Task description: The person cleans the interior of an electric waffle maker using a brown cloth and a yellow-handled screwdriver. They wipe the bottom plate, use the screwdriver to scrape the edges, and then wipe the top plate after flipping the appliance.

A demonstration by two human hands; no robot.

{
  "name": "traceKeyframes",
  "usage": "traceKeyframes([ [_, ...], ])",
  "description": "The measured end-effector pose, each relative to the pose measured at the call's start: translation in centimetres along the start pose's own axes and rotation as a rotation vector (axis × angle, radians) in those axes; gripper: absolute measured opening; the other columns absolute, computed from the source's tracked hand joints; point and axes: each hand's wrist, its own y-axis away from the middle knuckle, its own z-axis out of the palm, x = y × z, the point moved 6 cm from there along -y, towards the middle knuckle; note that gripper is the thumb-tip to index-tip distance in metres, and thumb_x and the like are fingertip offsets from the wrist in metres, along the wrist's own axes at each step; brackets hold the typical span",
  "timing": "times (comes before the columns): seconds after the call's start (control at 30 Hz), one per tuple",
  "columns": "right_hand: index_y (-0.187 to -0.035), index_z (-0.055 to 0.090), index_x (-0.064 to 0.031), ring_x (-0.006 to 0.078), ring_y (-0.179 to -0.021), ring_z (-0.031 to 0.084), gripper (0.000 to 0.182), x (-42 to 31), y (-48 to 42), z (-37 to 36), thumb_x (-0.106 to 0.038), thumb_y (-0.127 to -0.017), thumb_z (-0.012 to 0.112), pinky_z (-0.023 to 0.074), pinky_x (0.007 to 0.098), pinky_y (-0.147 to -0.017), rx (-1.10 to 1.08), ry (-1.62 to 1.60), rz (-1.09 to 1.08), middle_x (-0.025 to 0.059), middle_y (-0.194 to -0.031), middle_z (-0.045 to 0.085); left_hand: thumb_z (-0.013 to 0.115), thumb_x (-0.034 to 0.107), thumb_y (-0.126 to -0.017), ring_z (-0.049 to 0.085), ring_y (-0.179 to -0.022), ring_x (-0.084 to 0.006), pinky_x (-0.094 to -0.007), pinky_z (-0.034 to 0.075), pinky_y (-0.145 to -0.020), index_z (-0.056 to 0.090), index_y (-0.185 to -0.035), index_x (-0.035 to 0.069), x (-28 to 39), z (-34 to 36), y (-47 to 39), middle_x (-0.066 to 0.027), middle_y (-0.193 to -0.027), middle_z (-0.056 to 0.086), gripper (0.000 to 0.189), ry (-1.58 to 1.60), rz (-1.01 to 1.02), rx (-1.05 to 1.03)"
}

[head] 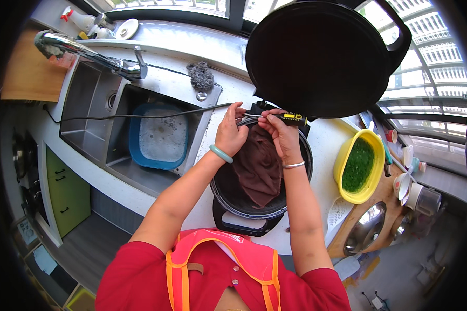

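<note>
An electric griddle pan (222, 190) stands on the counter before me, its round black lid (319, 58) raised at the back. A crumpled brown cloth (258, 171) lies in the pan. My right hand (282, 134) grips a screwdriver (292, 118) with a black and yellow handle, its shaft pointing left near the hinge. My left hand (233, 130), with a green bangle at the wrist, is at the hinge by the screwdriver's tip; whether its fingers hold anything is hidden. A black power cord (159, 116) runs left from the hinge area.
Left is a steel sink (140, 179) with a blue basin (132, 136) of soapy water and a faucet (85, 50). Steel wool (201, 76) lies behind it. At right are a yellow tub (338, 167) of chopped greens and a metal lid (366, 229) on a wooden board.
</note>
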Motion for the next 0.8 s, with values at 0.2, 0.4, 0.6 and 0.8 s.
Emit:
traceKeyframes([
  [0.2, -0.099, 0.061, -0.0009, 0.023, -0.086, 0.067, 0.013, 2.5, 2.3, -0.8, -0.007, -0.088, 0.062, 0.0586, 0.0322, -0.076, 0.166, -0.367, 0.084, 0.0152, -0.097, 0.067, 0.05, -0.007, -0.082, 0.056, -0.111, -0.0174, -0.0297, 0.043, -0.097, 0.047, -0.127, -0.001, -3.4, -2.0, 0.6, -0.0098, -0.114, 0.059, 0.046, 0.377, -0.186, 0.135],
  [0.4, -0.103, 0.061, -0.0008, 0.0243, -0.088, 0.067, 0.014, 2.7, 4.5, 0.5, -0.005, -0.089, 0.06, 0.0578, 0.0345, -0.081, 0.117, -0.429, 0.096, 0.0162, -0.101, 0.066, 0.063, 0.014, -0.091, 0.059, -0.087, -0.0099, -0.0237, 0.046, -0.08, 0.067, -0.097, -0.001, 0.2, -2.3, 2.2, -0.0042, -0.091, 0.066, 0.016, 0.351, -0.246, 0.019],
  [0.6, -0.103, 0.06, -0.0029, 0.0251, -0.088, 0.066, 0.015, 1.6, 7.0, 1.0, -0.001, -0.088, 0.058, 0.0564, 0.0367, -0.082, 0.064, -0.296, -0.017, 0.0146, -0.101, 0.065, 0.061, 0.016, -0.093, 0.059, -0.078, -0.0075, -0.0216, 0.046, -0.072, 0.066, -0.091, -0.002, -2.9, -3.1, 2.8, -0.0027, -0.082, 0.065, 0.019, 0.425, -0.345, 0.036],
  [0.8, -0.099, 0.056, -0.0018, 0.0156, -0.088, 0.062, 0.014, -4.0, 5.7, -1.2, 0.0, -0.087, 0.063, 0.0508, 0.0287, -0.085, 0.07, 0.249, -0.347, 0.0095, -0.099, 0.063, 0.063, 0.01, -0.088, 0.059, -0.078, -0.0114, -0.0243, 0.047, -0.071, 0.066, -0.089, -0.001, -1.9, -3.6, 1.1, -0.0055, -0.082, 0.066, 0.012, 0.055, -0.097, 0.139],
])
